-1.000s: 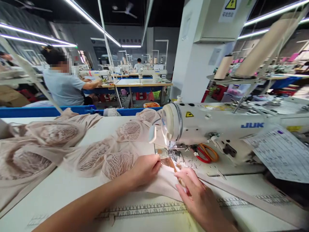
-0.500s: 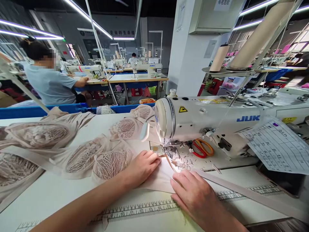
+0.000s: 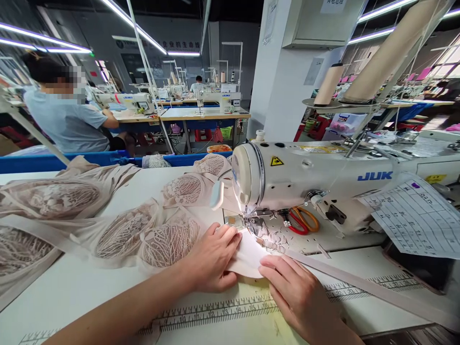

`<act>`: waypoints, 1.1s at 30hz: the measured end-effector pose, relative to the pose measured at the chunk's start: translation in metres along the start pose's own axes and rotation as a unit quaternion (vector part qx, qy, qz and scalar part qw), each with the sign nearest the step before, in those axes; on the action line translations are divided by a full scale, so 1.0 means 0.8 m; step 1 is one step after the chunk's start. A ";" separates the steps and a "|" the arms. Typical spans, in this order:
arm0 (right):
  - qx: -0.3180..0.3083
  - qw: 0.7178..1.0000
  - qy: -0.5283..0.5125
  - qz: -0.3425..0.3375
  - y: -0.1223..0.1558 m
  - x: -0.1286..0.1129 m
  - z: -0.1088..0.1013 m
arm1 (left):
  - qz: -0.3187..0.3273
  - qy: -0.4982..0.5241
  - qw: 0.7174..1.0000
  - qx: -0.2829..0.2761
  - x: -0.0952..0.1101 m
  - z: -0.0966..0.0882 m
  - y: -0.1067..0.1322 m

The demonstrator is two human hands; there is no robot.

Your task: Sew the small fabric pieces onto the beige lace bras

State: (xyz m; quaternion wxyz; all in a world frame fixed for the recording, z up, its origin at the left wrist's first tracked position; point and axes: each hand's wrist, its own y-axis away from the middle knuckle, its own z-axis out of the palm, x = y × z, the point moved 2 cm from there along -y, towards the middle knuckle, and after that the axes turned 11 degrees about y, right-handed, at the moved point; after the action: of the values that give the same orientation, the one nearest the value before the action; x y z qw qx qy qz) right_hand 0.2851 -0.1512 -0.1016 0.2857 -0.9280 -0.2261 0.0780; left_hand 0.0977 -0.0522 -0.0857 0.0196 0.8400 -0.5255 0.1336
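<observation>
A pale pink piece of smooth fabric [image 3: 246,256] lies under the needle area [image 3: 246,218] of a white sewing machine [image 3: 287,172]. On the fabric's left side, my left hand [image 3: 215,258] rests flat, fingertips close to the presser foot and thumb apart from the fingers. My right hand [image 3: 296,287] pinches the fabric's right edge between thumb and fingers. A long pale band [image 3: 345,275] runs from near the needle past my right hand to the lower right. Bright lamp light covers the stitching spot, and the fabric's far edge there is hard to make out.
Beige bras with lace cups [image 3: 168,242] lie across the left of the table. Orange-and-red handled scissors [image 3: 304,220] sit behind the needle. A printed ruler [image 3: 215,311] crosses the front. A written paper sheet [image 3: 417,215] hangs at right. A co-worker [image 3: 68,110] sits beyond.
The fabric's front edge has swung round and its outline is rounder. My left thumb now shows apart from the fingers. My right hand has shifted slightly right. A brownish strip by the needle is out of sight.
</observation>
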 end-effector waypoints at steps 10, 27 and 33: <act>0.022 0.999 -0.027 -0.009 -0.009 -0.007 0.000 | 0.024 -0.006 1.000 0.017 -0.016 0.001 -0.011; -0.008 0.999 0.033 -0.011 -0.017 -0.010 0.004 | 0.044 -0.033 0.998 0.041 -0.023 0.007 -0.029; 0.011 0.997 0.070 -0.014 -0.032 -0.013 0.008 | 0.029 -0.043 0.997 0.053 -0.025 -0.006 -0.029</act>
State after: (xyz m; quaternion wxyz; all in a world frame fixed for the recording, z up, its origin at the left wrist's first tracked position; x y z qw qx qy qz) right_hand 0.2646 -0.1339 -0.0919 0.3121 -0.9247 -0.2178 0.0113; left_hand 0.1091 -0.0235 -0.0836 -0.0515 0.8292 -0.5422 0.1258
